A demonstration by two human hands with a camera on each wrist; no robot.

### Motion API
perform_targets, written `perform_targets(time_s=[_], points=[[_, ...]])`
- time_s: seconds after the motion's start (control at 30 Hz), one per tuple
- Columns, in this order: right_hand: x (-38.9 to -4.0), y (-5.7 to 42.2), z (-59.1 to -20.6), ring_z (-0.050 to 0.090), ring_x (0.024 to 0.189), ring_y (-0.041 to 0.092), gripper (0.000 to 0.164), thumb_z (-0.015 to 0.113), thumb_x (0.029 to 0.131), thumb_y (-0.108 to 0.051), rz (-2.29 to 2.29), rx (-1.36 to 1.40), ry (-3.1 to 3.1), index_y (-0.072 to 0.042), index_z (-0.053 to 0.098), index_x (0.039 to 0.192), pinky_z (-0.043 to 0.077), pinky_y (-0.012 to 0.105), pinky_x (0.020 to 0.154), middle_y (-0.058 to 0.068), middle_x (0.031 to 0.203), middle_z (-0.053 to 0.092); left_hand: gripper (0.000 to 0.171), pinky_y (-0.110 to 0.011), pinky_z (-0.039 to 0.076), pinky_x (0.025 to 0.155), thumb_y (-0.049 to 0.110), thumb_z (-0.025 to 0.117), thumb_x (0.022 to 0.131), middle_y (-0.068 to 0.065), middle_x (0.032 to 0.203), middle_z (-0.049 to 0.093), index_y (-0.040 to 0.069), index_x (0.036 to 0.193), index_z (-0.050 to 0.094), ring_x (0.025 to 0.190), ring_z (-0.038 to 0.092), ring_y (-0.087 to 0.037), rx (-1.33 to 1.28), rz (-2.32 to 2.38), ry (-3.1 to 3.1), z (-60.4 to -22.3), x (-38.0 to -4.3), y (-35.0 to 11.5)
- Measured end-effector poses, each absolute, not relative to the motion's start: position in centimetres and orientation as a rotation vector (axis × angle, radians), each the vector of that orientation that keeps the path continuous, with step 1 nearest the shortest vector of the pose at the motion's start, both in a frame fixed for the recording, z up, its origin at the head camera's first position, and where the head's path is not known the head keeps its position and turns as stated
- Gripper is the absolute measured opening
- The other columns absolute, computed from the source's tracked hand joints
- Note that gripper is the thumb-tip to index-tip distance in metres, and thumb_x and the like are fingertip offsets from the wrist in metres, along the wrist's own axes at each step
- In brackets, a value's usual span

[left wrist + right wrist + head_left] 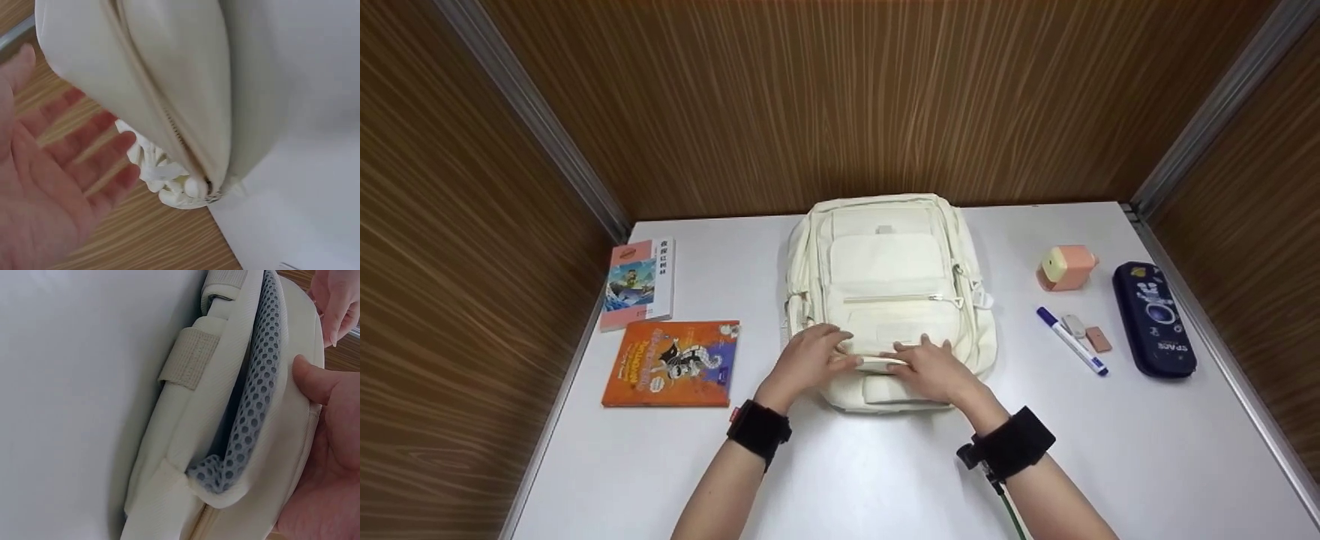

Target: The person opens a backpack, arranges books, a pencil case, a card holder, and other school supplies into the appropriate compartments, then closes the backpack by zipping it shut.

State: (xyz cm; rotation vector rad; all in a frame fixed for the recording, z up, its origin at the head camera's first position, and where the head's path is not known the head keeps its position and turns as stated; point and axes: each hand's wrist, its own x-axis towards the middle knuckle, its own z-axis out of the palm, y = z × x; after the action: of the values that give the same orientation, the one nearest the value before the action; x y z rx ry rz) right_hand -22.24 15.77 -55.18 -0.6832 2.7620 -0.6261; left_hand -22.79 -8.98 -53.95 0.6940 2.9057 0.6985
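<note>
A cream backpack lies on the white table, its front pocket facing up. My left hand is at the left of the bag's near end; the left wrist view shows its fingers spread and nearly straight beside the bag's zipped side. On the right of the same end rests my right hand, fingers stretched over the front face. In the right wrist view its thumb presses the bag's edge, above grey mesh padding. A zipper pull hangs on the front pocket.
Two books, one with a pink and white cover and one orange, lie at the left. At the right are a pink pencil sharpener, a marker, two erasers and a navy pencil case. Wood-grain panels enclose the table.
</note>
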Motion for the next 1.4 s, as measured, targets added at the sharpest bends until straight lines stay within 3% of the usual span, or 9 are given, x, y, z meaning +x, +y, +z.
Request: perform_targets(time_s=[0.13, 0.27, 0.6, 0.73, 1.07, 1.4], points=[[-22.1, 15.7, -55.3, 0.033, 0.128, 0.06, 0.036, 0.051, 0.102, -0.038, -0.621, -0.682, 2.772, -0.022, 0.065, 0.131, 0.02, 0.079, 0.096, 0.012, 0.14, 0.054, 0.059, -0.055, 0.017, 0.114, 0.055, 0.06, 0.092, -0.009, 0.149, 0.044, 0.02, 0.14, 0.056, 0.142, 0.029, -0.035, 0.79, 0.675, 2.805, -55.2, -22.0, -9.3], [-21.9, 15.6, -55.4, 0.033, 0.128, 0.061, 0.036, 0.052, 0.101, -0.037, -0.621, -0.692, 2.782, -0.023, 0.065, 0.132, 0.02, 0.079, 0.096, 0.012, 0.14, 0.054, 0.05, -0.058, 0.014, 0.114, 0.047, 0.059, 0.095, -0.007, 0.148, 0.046, 0.02, 0.138, 0.059, 0.142, 0.03, -0.036, 0.9, 0.643, 2.872, -56.2, -21.9, -9.3], [-21.4, 14.9, -55.7, 0.036, 0.126, 0.062, 0.039, 0.053, 0.1, -0.041, -0.633, -0.762, 2.818, -0.024, 0.062, 0.134, 0.022, 0.079, 0.096, 0.01, 0.139, 0.055, 0.032, -0.061, 0.025, 0.109, 0.022, 0.066, 0.093, -0.005, 0.136, 0.058, 0.016, 0.125, 0.068, 0.133, 0.042, -0.041, 0.934, 0.673, 2.96, -56.9, -22.0, -9.8], [-21.2, 15.6, -55.8, 0.035, 0.128, 0.059, 0.043, 0.055, 0.1, -0.039, -0.693, -0.794, 2.794, -0.019, 0.059, 0.137, 0.02, 0.077, 0.098, 0.01, 0.141, 0.054, 0.031, -0.063, 0.025, 0.108, 0.011, 0.066, 0.092, -0.006, 0.131, 0.062, 0.014, 0.122, 0.069, 0.131, 0.045, -0.042, 0.892, 0.735, 2.965, -56.7, -22.0, -9.6], [-20.8, 18.9, -54.6, 0.052, 0.125, 0.037, 0.043, 0.063, 0.097, -0.032, -0.859, -0.823, 2.828, -0.005, 0.062, 0.131, 0.035, 0.053, 0.107, 0.012, 0.131, 0.061, 0.03, -0.064, 0.031, 0.104, 0.0, 0.063, 0.089, -0.008, 0.119, 0.068, 0.008, 0.117, 0.07, 0.122, 0.056, -0.037, 0.855, 0.931, 3.001, -55.6, -22.2, -9.3], [-22.1, 22.5, -53.2, 0.053, 0.126, 0.031, 0.04, 0.071, 0.092, -0.022, -1.279, -0.848, 2.676, -0.005, 0.065, 0.128, 0.039, 0.041, 0.105, 0.013, 0.132, 0.06, 0.035, -0.046, 0.051, 0.087, -0.005, 0.058, 0.086, -0.01, 0.118, 0.068, 0.006, 0.117, 0.069, 0.108, 0.064, -0.029, 0.71, 1.095, 3.074, -52.9, -23.1, -10.1]])
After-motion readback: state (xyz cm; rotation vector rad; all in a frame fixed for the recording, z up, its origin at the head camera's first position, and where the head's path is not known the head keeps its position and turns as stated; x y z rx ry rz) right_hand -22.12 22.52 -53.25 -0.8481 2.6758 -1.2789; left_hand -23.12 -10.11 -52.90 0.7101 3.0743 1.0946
